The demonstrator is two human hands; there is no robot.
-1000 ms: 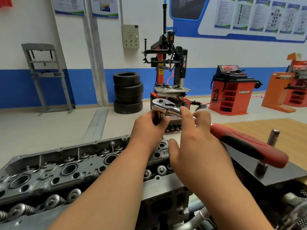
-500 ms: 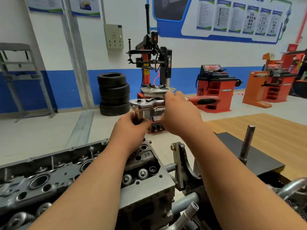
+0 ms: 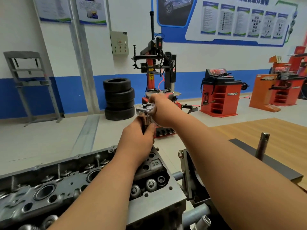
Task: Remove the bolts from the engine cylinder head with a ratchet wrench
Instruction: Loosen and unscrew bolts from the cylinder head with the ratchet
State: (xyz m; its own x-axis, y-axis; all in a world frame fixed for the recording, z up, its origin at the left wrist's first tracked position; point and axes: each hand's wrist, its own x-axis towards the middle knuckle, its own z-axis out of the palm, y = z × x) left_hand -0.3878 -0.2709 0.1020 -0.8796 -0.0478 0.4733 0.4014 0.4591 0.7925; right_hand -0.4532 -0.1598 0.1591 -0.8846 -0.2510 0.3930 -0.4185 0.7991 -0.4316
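The grey engine cylinder head lies across the lower left on its stand, with valve springs and bolt holes showing. A chrome ratchet wrench stands over its far right end on a vertical socket extension. My left hand grips that extension just under the ratchet head. My right hand holds the wrench handle, whose red grip points away from me and is mostly hidden behind the hand. The bolt under the socket is hidden by my left hand.
A steel bracket and shaft sit right of the head. A metal post rises from a dark plate on the wooden bench. Beyond stand stacked tyres, a tyre changer and red wheel balancers.
My right hand has swung the wrench handle anticlockwise, from pointing right toward me to pointing away. My left hand stays on the extension. The camera view shifted.
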